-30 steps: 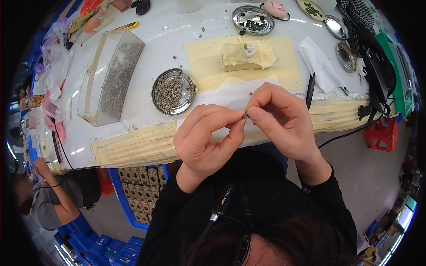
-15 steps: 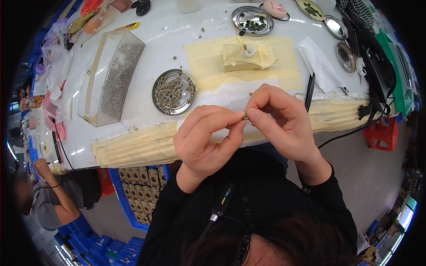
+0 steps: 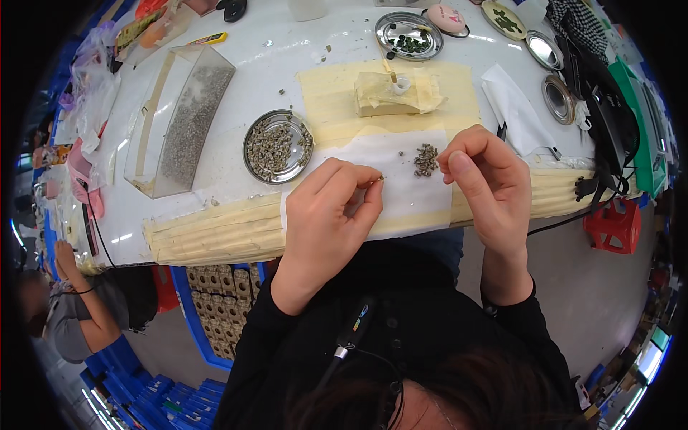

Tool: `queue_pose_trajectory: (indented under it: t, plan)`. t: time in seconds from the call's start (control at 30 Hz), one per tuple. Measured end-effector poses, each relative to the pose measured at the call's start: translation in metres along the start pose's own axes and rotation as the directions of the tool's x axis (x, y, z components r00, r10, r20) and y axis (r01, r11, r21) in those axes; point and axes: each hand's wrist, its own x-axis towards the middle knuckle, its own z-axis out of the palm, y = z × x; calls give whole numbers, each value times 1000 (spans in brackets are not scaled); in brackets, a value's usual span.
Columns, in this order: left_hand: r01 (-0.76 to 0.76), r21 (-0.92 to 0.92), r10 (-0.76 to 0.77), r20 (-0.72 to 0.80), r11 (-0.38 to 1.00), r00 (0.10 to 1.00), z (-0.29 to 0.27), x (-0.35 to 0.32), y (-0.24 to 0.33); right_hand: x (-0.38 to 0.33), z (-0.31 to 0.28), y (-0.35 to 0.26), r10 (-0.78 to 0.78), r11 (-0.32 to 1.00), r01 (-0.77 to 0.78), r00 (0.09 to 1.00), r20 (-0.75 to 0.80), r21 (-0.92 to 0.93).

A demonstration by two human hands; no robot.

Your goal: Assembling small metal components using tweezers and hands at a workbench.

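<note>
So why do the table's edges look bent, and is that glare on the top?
Head view: a fisheye lens bows the table edge and blackens the corners; overhead light glares on the white top and the metal dishes; both hands look sharp.

Left hand (image 3: 331, 209) and right hand (image 3: 486, 178) pinched, apart.

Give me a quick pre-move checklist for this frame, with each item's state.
1. Left hand pinching a tiny piece at its fingertips: ok.
2. Right hand empty of a part: cannot tell.
3. Small pile of parts lying on the white sheet, within the right hand's reach: ok.
4. Round metal dish stocked with parts: ok.
5. What the pinched piece is: cannot tell, too small.
</note>
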Motion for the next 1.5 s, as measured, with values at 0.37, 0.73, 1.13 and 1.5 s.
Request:
queue_pose_trajectory:
  t: [0.37, 0.73, 1.13, 1.5]
  plan:
    - [4, 86, -1, -31, 996, 1000, -8, 1, -4, -2, -4, 0, -2, 1000, 2, 1000, -9, -22]
    - [37, 60, -31, -94, 997, 995, -21, -9, -7, -3, -5, 3, -20, 998, 18, 1000, -23, -68]
    - [56, 106, -1, -459, 993, 888, -38, -11, -17, -3, -8, 8, -240, 919, 202, 968, -74, -338]
    - [-70, 525, 232, -250, 848, 940, -59, 6, -31, -5, -12, 25, -432, 833, 310, 882, -187, -458]
